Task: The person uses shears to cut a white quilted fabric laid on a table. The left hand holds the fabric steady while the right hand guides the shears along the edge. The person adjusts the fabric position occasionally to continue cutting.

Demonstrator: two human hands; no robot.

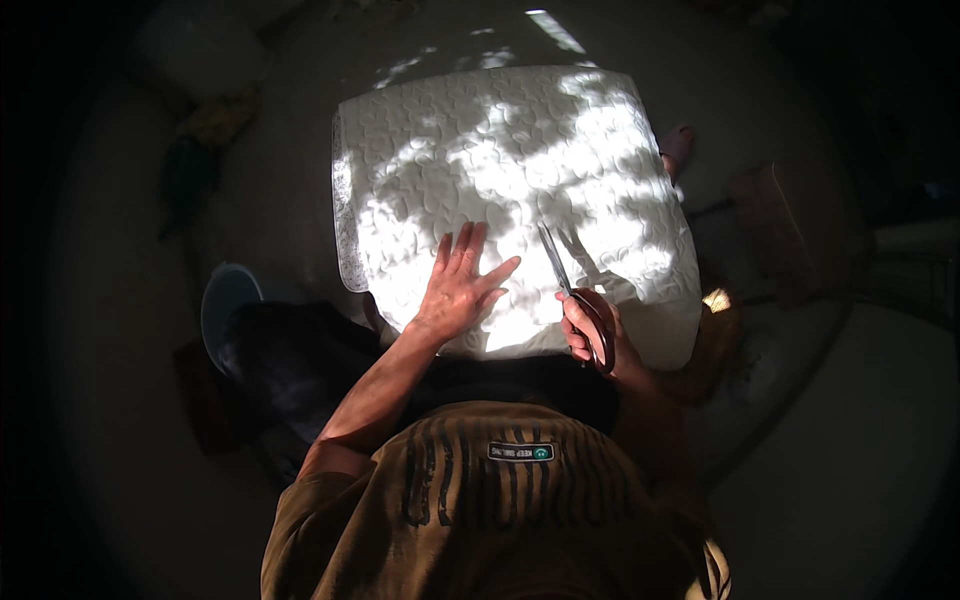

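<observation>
A white quilted fabric piece (450,172) with a stitched, curving pattern is spread out in front of me, dappled with bright sunlight. Along its left side runs a grey patterned edging (346,217). My left hand (459,291) rests on the near part of the fabric, palm down with the fingers spread. In my right hand (579,324) is a pair of scissors (556,259) with dark handles. Their blades point away from me above the fabric and look closed or nearly so. A shadow of the hand and scissors falls on the cloth.
A light blue basin (231,300) stands at the left beside dark cloth (292,360). At the right are a brownish box-like object (776,225) and a woven-looking item (712,337), both dim. Part of a foot (677,146) shows past the fabric's right edge.
</observation>
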